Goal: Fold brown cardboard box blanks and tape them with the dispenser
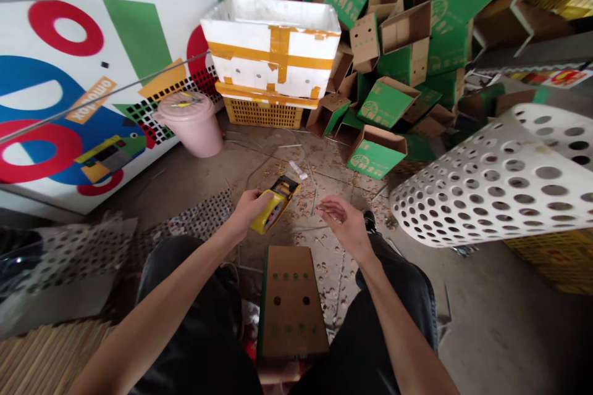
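My left hand is closed around a yellow and black tape dispenser, held over the floor in front of my knees. My right hand hovers just right of it, fingers pinched on a thin strip that looks like tape; I cannot make it out for sure. Between my legs stands a brown cardboard box with green edges and small round holes, its flat side facing up, below both hands.
A heap of green and brown cartons fills the back right. A taped white foam box sits on a yellow crate. A pink lidded bucket stands left; a white perforated sheet juts in from the right. Litter covers the floor.
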